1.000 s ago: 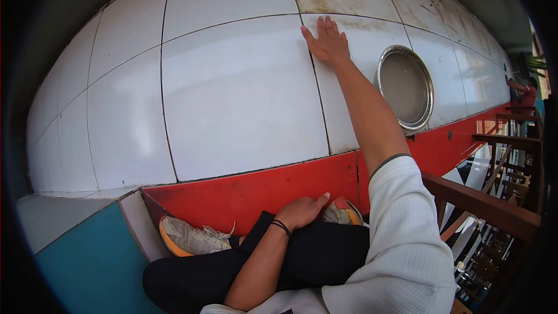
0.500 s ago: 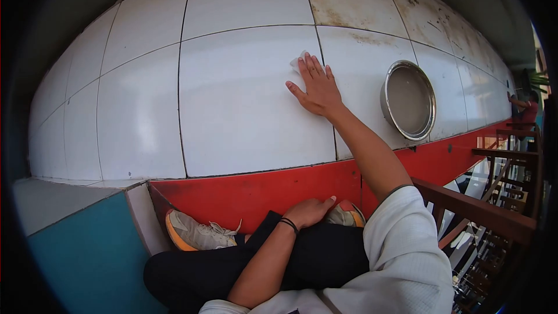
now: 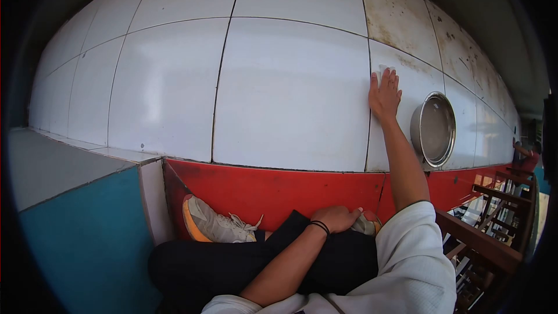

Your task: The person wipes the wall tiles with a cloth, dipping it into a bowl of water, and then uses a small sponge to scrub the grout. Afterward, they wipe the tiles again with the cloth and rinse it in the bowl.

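Note:
My right hand (image 3: 383, 96) lies flat on the white tiles (image 3: 290, 93), with its fingers stretched out over a small pale cloth (image 3: 382, 70). Part of the cloth sticks out beyond the fingertips; the rest is hidden beneath them. Just right of this hand stands a round metal basin (image 3: 437, 129) holding cloudy greyish liquid. My left hand (image 3: 338, 218), with dark bands on its wrist, rests on my leg near a shoe, its fingers loosely curled and partly hidden, with nothing visible in them.
Brown stains mark the tiles (image 3: 401, 17) beyond the basin. A red tiled edge (image 3: 279, 189) runs in front of my legs. Wooden furniture (image 3: 479, 238) stands at lower right, a teal-sided block (image 3: 87, 238) at lower left. Another person (image 3: 528, 158) is at the far right.
My right hand has moved right with the cloth, across the tile joint and closer to the basin. The camera view has shifted. My left hand still rests on my leg.

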